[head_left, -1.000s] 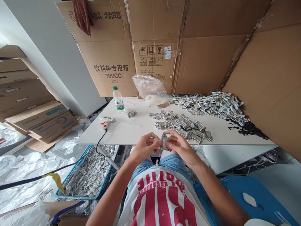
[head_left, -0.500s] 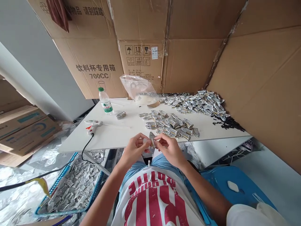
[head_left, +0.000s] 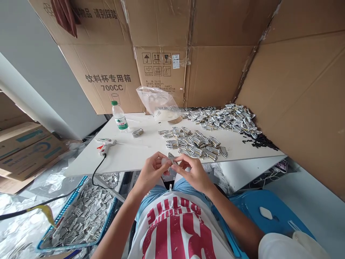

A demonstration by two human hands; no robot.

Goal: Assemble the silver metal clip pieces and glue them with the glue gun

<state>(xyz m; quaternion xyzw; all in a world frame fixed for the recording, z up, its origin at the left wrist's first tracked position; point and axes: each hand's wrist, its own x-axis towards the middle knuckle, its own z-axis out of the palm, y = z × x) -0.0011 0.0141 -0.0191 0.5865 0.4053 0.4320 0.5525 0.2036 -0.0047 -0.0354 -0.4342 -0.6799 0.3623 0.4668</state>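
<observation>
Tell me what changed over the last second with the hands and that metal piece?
Both hands, left hand and right hand, still pinch the small metal clip between their fingers; it now looks tilted rather than upright. Nothing was released. The clip piles, glue gun and water bottle lie as before.

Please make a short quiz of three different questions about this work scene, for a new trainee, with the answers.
1. True or false: both hands hold one small metal piece together, just in front of the table edge.
2. What lies on the table left of the hands, with a black cord hanging over the edge? A) scissors B) a glue gun C) a stapler
3. Fill in: the blue basket on the floor at the left is full of ____ pieces.

Key
1. True: the left hand and the right hand pinch it between the fingertips.
2. B
3. Metal, like the nearer pile and the far pile on the table.
</observation>
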